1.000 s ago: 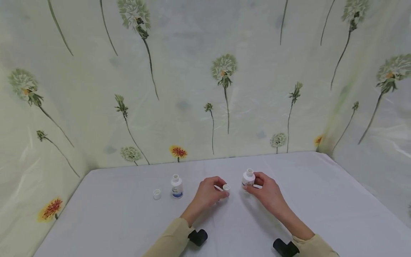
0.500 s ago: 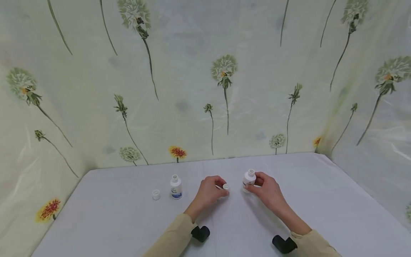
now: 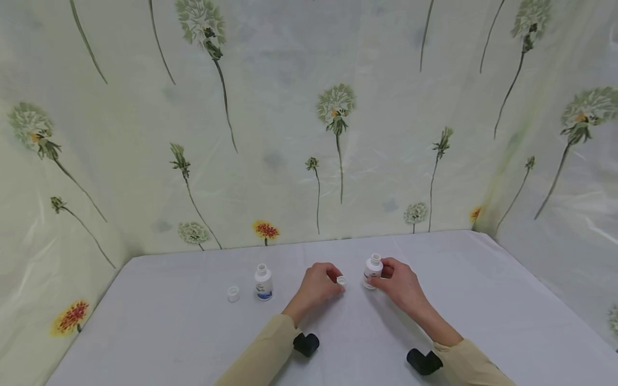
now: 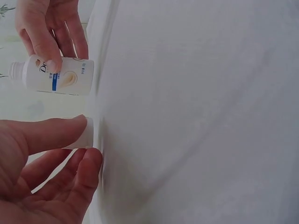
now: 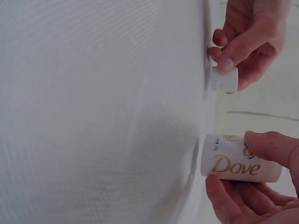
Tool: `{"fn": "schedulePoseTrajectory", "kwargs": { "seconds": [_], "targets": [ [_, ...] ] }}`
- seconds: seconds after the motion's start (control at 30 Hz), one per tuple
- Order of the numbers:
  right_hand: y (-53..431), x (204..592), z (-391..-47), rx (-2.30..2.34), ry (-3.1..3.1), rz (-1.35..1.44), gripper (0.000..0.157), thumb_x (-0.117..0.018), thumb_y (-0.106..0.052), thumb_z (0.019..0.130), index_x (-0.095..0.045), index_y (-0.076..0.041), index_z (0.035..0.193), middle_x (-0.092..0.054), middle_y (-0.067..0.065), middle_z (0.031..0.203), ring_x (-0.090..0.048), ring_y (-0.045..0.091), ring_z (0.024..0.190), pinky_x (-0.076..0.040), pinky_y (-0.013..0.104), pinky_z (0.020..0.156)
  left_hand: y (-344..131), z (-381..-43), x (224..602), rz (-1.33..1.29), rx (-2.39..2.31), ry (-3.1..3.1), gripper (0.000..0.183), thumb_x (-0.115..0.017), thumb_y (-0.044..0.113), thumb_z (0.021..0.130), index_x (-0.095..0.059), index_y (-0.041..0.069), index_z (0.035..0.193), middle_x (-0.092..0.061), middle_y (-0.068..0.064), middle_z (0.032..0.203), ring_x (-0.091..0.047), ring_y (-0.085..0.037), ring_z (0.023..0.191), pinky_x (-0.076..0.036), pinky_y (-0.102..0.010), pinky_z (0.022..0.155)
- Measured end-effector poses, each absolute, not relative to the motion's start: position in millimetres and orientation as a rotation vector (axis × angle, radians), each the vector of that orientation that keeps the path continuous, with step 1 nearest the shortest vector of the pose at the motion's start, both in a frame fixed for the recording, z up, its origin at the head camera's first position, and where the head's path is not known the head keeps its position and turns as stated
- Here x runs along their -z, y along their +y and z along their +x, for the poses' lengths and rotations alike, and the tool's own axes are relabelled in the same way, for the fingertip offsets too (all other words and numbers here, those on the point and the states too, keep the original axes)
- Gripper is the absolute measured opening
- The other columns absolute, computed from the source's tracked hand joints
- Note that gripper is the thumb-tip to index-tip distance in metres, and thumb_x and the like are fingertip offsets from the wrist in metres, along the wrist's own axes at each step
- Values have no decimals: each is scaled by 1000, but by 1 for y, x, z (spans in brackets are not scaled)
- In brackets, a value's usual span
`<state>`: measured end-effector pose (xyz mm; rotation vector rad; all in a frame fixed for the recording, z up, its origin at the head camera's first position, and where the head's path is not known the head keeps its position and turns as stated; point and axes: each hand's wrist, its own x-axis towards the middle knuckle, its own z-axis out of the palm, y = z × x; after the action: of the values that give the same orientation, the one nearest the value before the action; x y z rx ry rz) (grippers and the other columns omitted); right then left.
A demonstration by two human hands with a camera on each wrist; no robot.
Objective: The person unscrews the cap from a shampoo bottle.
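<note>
In the head view my left hand (image 3: 318, 287) pinches a small white bottle cap (image 3: 341, 282) between thumb and fingers, close over the table. The cap's open side faces up. Just right of it, my right hand (image 3: 399, 284) grips a small white bottle (image 3: 373, 271) by its side. This bottle is upright with a bare neck, and the right wrist view shows "Dove" lettering on its label (image 5: 236, 165). Further left a second uncapped white bottle (image 3: 263, 283) with a blue band stands on the table, beside another white cap (image 3: 234, 294).
A white cloth covers the table (image 3: 169, 332). Behind it and at both sides hangs a sheet (image 3: 280, 123) printed with dandelions. Black wrist devices (image 3: 306, 344) sit at both sleeves.
The bottle in my right hand has come down slightly toward the table and more of its body shows. My left hand keeps its pinch on the cap. The view has shifted a little.
</note>
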<state>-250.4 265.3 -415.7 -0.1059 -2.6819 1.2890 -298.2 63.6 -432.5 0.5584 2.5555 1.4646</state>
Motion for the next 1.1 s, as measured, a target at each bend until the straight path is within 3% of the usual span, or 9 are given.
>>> {"fn": "schedulePoseTrajectory", "kwargs": {
  "seconds": [0.63, 0.83, 1.1],
  "targets": [
    [264, 422, -254, -1317, -2713, -114, 50, -74, -11, 86, -54, 10, 126, -64, 25, 117, -62, 35, 108, -54, 43, 85, 62, -301, 436, 582, -1414, 2559, 19, -77, 1, 78, -70, 6, 95, -58, 1, 79, -51, -14, 72, -44, -26, 63],
    [263, 423, -255, -1331, -2713, -103, 51, -73, -11, 87, -52, 9, 128, -62, 26, 121, -60, 36, 112, -53, 45, 88, 60, -299, 436, 569, -1462, 2530, 21, -77, 2, 78, -70, 4, 98, -59, 1, 80, -52, -13, 71, -45, -24, 59],
    [264, 420, -250, -1304, -2728, -107, 59, -74, -20, 88, -49, 8, 134, -58, 28, 128, -56, 40, 118, -52, 48, 89, 51, -295, 434, 504, -1543, 2493, 21, -77, 9, 82, -70, 4, 102, -63, -1, 85, -56, -13, 70, -50, -25, 62]
  ]
}}
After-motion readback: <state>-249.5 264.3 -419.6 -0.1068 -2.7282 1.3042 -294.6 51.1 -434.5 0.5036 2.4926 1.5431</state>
